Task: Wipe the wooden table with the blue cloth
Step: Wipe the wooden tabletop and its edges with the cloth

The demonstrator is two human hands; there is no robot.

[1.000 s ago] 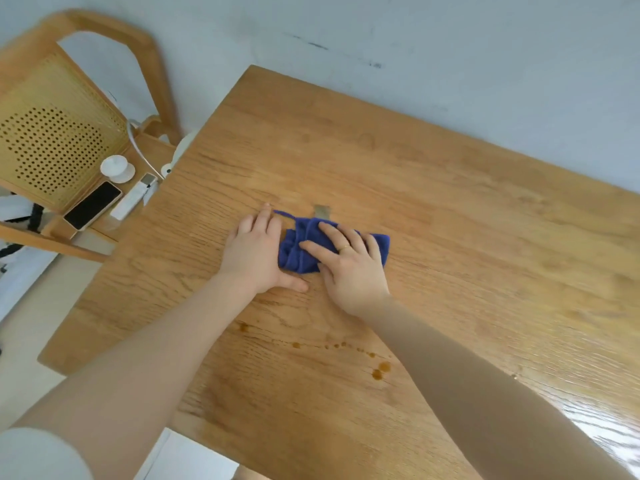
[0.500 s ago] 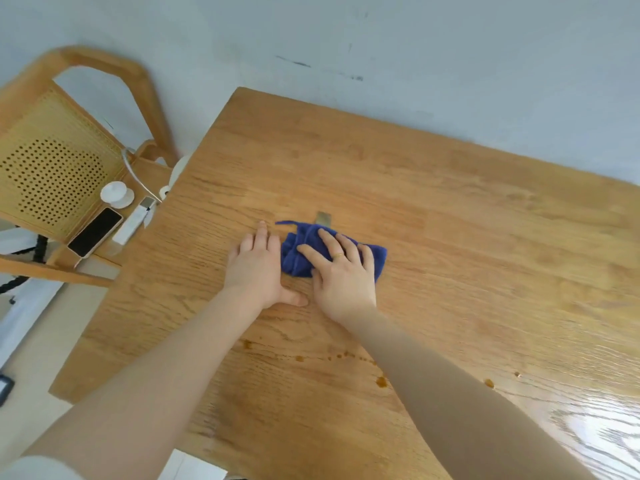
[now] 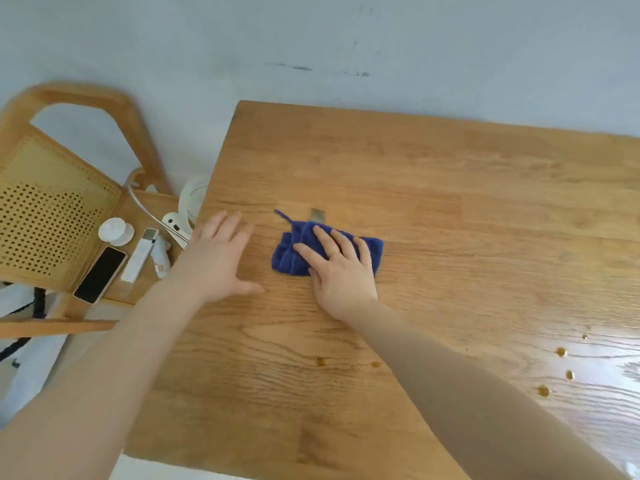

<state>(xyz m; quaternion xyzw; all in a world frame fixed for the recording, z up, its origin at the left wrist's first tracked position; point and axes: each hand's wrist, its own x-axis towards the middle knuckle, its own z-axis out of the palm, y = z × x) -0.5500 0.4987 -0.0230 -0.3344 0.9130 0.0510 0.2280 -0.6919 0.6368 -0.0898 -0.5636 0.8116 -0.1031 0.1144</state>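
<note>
The wooden desk (image 3: pixel 450 209) fills most of the view, its far edge set against a pale wall (image 3: pixel 311 36) with a few dark scuff marks. To its left stands a wooden chair (image 3: pixel 62 202) with a perforated cane back, and its seat carries a dark-screened phone (image 3: pixel 100 274), a white stick-shaped device (image 3: pixel 138 259), a small round white object (image 3: pixel 116 231) and a white lamp-like item with a curved arm (image 3: pixel 176 225) (its exact kind is hard to make out). The right hand (image 3: pixel 341 271) lies flat on the blue cloth (image 3: pixel 294 252), fingers (image 3: pixel 323 239) spread and extended over it, pressing it down rather than clutching it; a thin ring shows on one finger. The cloth is bunched into a rough rectangle near the middle of the desk, with a loose thread trailing off its far left corner. The left hand (image 3: pixel 218 261) rests palm down on the bare wood just left of the cloth, apart from it, fingers open and holding nothing. A small grey patch (image 3: pixel 318 215) sits on the wood just beyond the cloth. Several brown droplets (image 3: pixel 561 351) dot the near right part of the desk, with two more (image 3: pixel 320 361) nearer the forearm.
</note>
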